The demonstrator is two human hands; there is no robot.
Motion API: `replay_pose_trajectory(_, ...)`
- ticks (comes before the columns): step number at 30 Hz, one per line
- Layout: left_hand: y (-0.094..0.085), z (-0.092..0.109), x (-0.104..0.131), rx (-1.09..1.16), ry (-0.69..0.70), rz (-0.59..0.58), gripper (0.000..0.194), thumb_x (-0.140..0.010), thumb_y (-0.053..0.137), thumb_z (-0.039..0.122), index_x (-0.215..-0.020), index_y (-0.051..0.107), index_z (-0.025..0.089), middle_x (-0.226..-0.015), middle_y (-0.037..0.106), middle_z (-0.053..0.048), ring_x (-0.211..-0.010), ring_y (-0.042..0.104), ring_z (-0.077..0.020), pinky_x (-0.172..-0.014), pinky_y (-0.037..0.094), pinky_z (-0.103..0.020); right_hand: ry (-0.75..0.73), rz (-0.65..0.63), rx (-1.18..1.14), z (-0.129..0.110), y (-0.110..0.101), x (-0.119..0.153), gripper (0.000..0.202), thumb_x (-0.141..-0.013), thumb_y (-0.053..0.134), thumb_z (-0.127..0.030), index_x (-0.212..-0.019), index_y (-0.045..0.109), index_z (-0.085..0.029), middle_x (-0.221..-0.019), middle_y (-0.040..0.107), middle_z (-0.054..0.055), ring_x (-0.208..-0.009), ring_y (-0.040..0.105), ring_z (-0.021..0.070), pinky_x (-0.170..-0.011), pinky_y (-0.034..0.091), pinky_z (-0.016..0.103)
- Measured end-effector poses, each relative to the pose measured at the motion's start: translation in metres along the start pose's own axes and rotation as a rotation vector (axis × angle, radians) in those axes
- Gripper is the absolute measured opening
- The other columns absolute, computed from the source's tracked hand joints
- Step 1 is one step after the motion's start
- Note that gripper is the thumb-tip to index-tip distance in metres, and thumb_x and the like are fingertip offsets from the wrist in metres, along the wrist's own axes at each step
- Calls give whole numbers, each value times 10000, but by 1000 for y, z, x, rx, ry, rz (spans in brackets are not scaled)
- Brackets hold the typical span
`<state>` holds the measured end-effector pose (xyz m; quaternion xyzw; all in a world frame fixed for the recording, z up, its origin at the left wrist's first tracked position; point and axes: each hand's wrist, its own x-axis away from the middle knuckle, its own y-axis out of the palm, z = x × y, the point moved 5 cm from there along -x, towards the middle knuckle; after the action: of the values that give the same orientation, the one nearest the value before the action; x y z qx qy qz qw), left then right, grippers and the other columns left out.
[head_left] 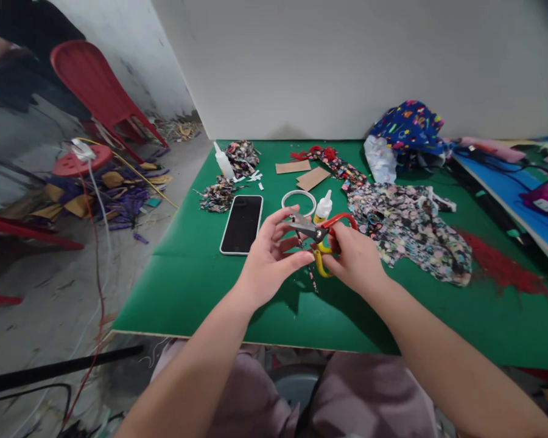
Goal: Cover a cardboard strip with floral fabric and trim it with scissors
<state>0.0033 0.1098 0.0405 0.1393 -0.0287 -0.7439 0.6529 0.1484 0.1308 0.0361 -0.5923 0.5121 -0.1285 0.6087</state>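
Observation:
My right hand (358, 252) grips scissors (318, 234) with one red and one yellow handle; the blades point left and stand apart. My left hand (271, 252) has its fingers curled around a narrow strip of dark floral fabric (313, 278), which hangs below the blades. Just beyond the hands lie a white ring (298, 193) and a small white bottle with a yellow label (323, 205). A large piece of floral fabric (406, 225) spreads over the green table (173, 292) to the right.
A phone (242, 225) lies left of my hands. Behind it are a white bottle (223, 162) and fabric scraps (218, 194). Cardboard pieces (313, 177) and a blue patterned cloth (411, 131) sit farther back. A person (36, 36) is near a red chair (95, 79).

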Motion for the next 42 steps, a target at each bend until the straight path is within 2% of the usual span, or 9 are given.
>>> replay_pose_trajectory(10,1,2,1,-6,21,-28,573,-677,741,234,-1163,439,265,-1156,619,-59,-953,644,-195,-842,508,-319,-3,27,73,-1,-1,2,200,-696,499,-255,-870,560,-176,-511,551,-2,-479,523,162,-469,247,241)
replay_pose_trajectory(16,-1,2,1,-58,29,-6,604,-654,760,242,-1166,441,265,-1157,623,-65,-1053,600,-229,-844,511,-331,-25,9,40,-2,-3,2,167,-681,490,-242,-824,552,-183,-491,542,-9,-458,512,155,-462,248,237)
replay_pose_trajectory(24,-1,2,2,-51,55,-10,572,-659,753,191,-1141,457,275,-1184,609,-43,-918,642,-165,-791,521,-272,-58,-18,6,-3,1,3,87,-687,481,-214,-752,532,-186,-487,566,-7,-444,522,146,-449,262,233)
replay_pose_trajectory(29,-1,1,3,-56,43,-8,580,-659,753,207,-1147,446,275,-1188,606,-49,-912,643,-171,-781,525,-273,-46,-38,7,-4,1,2,90,-708,481,-231,-756,545,-190,-482,572,-5,-440,525,148,-447,261,236)
replay_pose_trajectory(42,-1,3,0,-38,73,-15,565,-638,764,172,-1119,480,257,-1138,629,-26,-905,649,-144,-738,543,-219,-115,92,54,-6,-1,3,115,-733,446,-204,-694,551,-178,-431,499,-20,-384,437,115,-428,227,229)
